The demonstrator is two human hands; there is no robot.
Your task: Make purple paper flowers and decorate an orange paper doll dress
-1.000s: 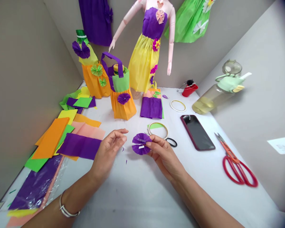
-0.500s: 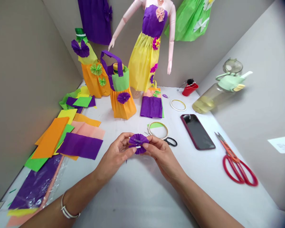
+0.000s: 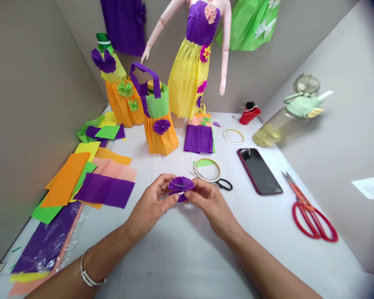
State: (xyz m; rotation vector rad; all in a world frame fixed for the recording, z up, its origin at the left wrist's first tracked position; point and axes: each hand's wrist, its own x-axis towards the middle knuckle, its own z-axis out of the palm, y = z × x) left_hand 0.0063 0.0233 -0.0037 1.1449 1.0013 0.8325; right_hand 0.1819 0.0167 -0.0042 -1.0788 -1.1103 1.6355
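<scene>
A purple pleated fabric rosette [image 3: 181, 184] is held above the table between my two hands, with a small white patch at its middle. My left hand [image 3: 157, 197] pinches its left edge between thumb and fingers. On the other side, my right hand [image 3: 209, 199] grips the right edge, its thumb lying near the white patch. Just beyond the hands lie a roll of tape [image 3: 218, 174] and black-handled scissors [image 3: 226, 184], partly under the roll. A purple fabric rectangle [image 3: 106, 190] rests to the left of my left hand.
Coloured fabric pieces [image 3: 64, 178] are piled at the left. Behind stand an orange and green bag [image 3: 162, 139], a dressed mannequin [image 3: 187, 74] and a dressed bottle [image 3: 121, 95]. To the right are a phone [image 3: 259, 171], red-handled scissors [image 3: 313, 218], a water bottle [image 3: 286, 120] and a red bucket [image 3: 249, 115].
My right thumb has shifted slightly left and down on the rosette, and the rosette's lower part has folded more under. The view has tilted a little.
</scene>
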